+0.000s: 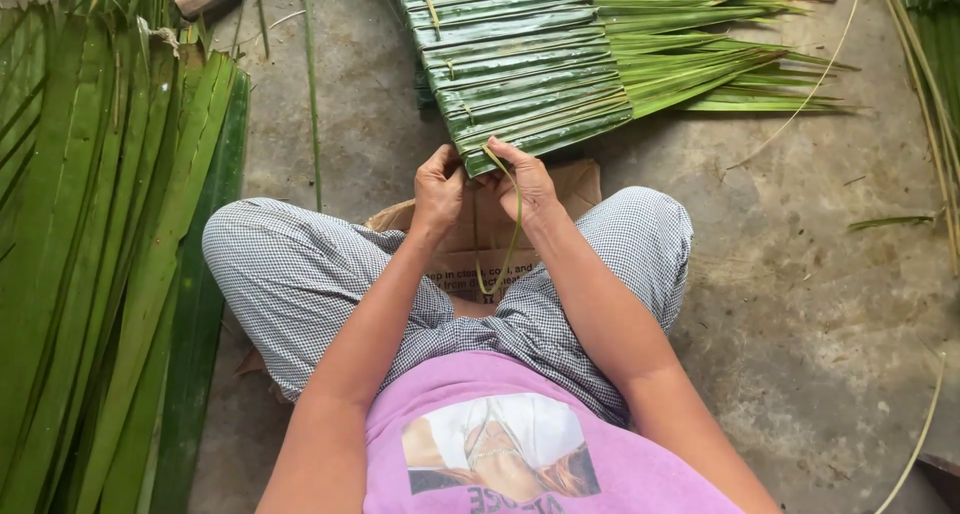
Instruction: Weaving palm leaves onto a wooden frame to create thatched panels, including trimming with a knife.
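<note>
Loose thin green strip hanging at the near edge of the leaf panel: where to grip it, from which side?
Pinch the strip just below the leaf panel edge, from the right, beside the right hand. There it is anchored; lower down it curves slack over the cardboard.

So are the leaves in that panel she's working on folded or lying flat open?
Folded: the leaf panel shows stacked, doubled green strips pinned together, loose tips fanning right. Both hands grip its near edge.

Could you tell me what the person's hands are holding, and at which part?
Both the left hand and right hand grip the near end of the stitched palm-leaf panel; the right hand also pinches a thin green strip near its top.
</note>
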